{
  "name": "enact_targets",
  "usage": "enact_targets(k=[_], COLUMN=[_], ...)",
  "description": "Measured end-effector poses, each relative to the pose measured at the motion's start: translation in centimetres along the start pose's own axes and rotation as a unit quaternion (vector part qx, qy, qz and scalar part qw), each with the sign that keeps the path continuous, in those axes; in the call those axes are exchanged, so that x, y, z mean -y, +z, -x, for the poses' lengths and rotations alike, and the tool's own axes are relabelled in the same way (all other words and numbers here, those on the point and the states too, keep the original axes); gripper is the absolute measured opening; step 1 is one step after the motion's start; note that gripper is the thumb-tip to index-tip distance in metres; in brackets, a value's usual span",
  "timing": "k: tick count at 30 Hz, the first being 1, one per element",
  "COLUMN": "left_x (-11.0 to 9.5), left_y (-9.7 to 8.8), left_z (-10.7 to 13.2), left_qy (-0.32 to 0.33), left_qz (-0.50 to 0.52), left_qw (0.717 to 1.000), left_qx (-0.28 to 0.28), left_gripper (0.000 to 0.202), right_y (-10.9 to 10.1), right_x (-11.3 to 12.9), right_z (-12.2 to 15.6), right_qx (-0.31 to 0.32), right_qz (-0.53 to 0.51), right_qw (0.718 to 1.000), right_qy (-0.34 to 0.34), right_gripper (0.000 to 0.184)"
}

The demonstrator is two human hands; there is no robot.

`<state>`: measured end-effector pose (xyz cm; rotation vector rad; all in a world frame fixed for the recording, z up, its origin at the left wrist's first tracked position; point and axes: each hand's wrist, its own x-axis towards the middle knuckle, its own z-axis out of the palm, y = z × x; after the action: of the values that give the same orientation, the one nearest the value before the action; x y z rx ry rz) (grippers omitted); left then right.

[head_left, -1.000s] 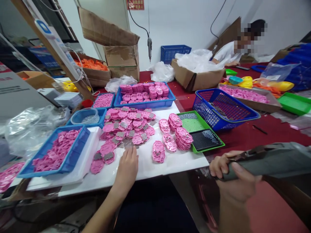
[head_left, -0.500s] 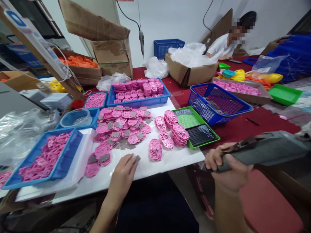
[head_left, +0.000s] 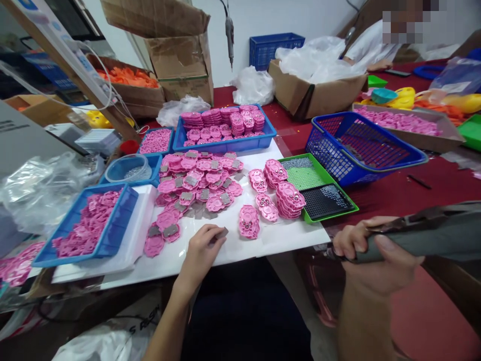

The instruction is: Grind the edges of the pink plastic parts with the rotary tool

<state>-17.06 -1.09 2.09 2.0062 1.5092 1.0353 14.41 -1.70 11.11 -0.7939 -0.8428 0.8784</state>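
Observation:
My left hand rests on the white board near its front edge, fingers pinched on a small grey piece. Just beyond it lies a heap of pink plastic parts, several with grey pieces laid on them. Small stacks of pink parts stand to the right of the heap. My right hand is closed around the grey handle of an electric screwdriver, held off the table's front right corner, below the green tray.
Blue trays of pink parts sit at the left and the back. A blue mesh basket stands on the red table. Cardboard boxes, plastic bags and a seated person fill the back.
My left hand has drawn back from the heap toward the board's edge and now pinches a grey piece. The view has dipped and shifted slightly; my right hand keeps hold of the screwdriver.

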Motion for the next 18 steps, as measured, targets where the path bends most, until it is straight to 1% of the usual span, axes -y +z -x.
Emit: enact_targets(k=[2,3,5,6,8,11,14,16,18], left_x=[-0.2,-0.4,-0.8,-1.0,-1.5,-2.1,-2.5,-2.5,-2.6], left_y=[0.3,0.5,1.3,1.8,2.7,3.6,3.7,3.4,2.9], left_z=[0.5,0.9,1.7,2.0,2.4,2.6,3.1,3.8,4.6], left_qy=[0.000,0.001,-0.004,-0.004,-0.002,-0.007,-0.012,-0.003,0.006], left_qz=[-0.019,-0.036,-0.076,-0.092,-0.111,-0.122,-0.169,-0.187,-0.190], left_qw=[1.000,0.999,0.997,0.995,0.992,0.991,0.985,0.982,0.981], left_qx=[0.012,0.010,-0.027,-0.046,-0.064,-0.063,-0.042,-0.004,0.037], left_gripper=[0.014,0.016,0.021,0.024,0.026,0.024,0.028,0.038,0.052], right_y=[-0.3,-0.4,-0.4,-0.4,0.0,0.6,0.7,0.5,0.3], right_x=[-0.2,-0.4,-0.5,-0.6,-0.6,-0.5,-0.5,-0.6,-0.8], right_z=[0.0,-0.1,-0.3,-0.4,-0.6,-0.6,-0.6,-0.6,-0.6], right_qx=[0.004,0.006,0.008,0.002,-0.016,-0.057,-0.066,-0.054,-0.045], right_qz=[-0.003,-0.005,-0.007,-0.008,-0.008,-0.001,-0.002,-0.003,-0.001], right_qw=[1.000,1.000,1.000,1.000,1.000,0.998,0.998,0.999,0.999], right_qy=[0.001,0.001,-0.002,-0.004,0.002,0.017,0.010,0.004,-0.002], right_gripper=[0.013,0.014,0.016,0.017,0.017,0.015,0.016,0.018,0.018])
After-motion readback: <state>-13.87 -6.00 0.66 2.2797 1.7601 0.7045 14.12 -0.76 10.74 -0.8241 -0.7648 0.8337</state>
